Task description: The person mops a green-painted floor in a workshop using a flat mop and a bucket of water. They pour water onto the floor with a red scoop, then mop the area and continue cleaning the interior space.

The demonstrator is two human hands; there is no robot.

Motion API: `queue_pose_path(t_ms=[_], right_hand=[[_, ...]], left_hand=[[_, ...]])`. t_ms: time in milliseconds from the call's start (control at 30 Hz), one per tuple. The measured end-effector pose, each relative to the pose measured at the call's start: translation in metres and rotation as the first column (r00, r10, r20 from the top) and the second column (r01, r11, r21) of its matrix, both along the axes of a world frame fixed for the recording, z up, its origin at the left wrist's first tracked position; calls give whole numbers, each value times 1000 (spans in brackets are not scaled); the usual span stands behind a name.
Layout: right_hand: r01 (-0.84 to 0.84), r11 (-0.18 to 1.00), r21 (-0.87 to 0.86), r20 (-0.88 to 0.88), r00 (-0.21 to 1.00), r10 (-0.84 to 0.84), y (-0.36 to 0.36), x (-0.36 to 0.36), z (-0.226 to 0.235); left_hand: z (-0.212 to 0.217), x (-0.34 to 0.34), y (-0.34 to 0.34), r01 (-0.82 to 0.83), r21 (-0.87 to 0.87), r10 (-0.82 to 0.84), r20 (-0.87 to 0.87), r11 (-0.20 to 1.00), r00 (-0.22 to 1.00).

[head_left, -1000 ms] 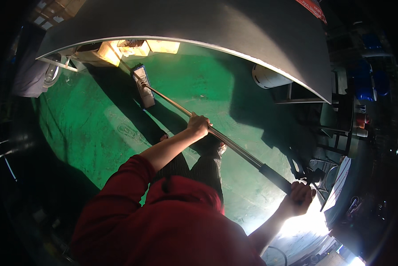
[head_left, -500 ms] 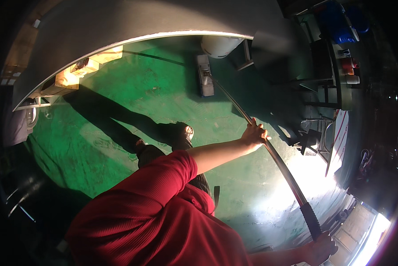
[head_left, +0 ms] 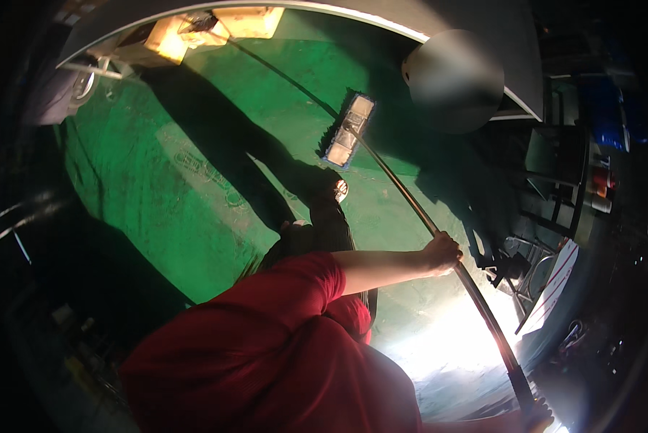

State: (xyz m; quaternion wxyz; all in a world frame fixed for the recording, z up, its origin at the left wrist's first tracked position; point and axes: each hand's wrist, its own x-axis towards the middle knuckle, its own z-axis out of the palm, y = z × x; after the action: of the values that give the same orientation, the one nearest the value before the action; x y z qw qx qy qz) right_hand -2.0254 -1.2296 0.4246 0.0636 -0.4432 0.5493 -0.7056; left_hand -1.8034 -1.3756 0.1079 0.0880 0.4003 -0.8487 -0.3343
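Left hand [head_left: 441, 254] clamped around the flat mop's pole [head_left: 480, 307], right hand [head_left: 537, 417] around its end; mop head [head_left: 350, 131] beyond the left. A careless inward pull could clip that foot [head_left: 340, 190]!

1 flat mop [head_left: 408, 198]: its pale rectangular, blue-fringed head [head_left: 350, 131] rests on the green floor [head_left: 215, 151]; its long metallic pole [head_left: 486, 314] slants to a dark grip [head_left: 520, 386].

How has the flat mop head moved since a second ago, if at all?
Yes, rightward: the flat mop head, directly below the cardboard boxes in view then, now sits below and to their right.
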Motion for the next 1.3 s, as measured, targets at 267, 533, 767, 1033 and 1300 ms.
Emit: queue_pose_path(t_ms=[267,533,767,1033,1300], right_hand=[[-727,687,21,550,582,599,-74,189,-181],[-999,-2,-46,678,-32,734,17,497,-334],[-996,-85,-35,615,-88,783,-6,537,-327],[-954,281,106,550,292,782,-59,244,-342],[-485,815,317,-39,852,522,-126,-217,-156]], left_hand=[[-118,270,119,-683,-57,663,314,728,680],[-219,496,287,-974,-119,967,149,-191,-208],[-234,542,266,-901,-12,893,-141,-434,-428],[-189,287,139,-835,-253,812,483,488,328],[-119,-177,17,-542,345,594,-702,766,393]])
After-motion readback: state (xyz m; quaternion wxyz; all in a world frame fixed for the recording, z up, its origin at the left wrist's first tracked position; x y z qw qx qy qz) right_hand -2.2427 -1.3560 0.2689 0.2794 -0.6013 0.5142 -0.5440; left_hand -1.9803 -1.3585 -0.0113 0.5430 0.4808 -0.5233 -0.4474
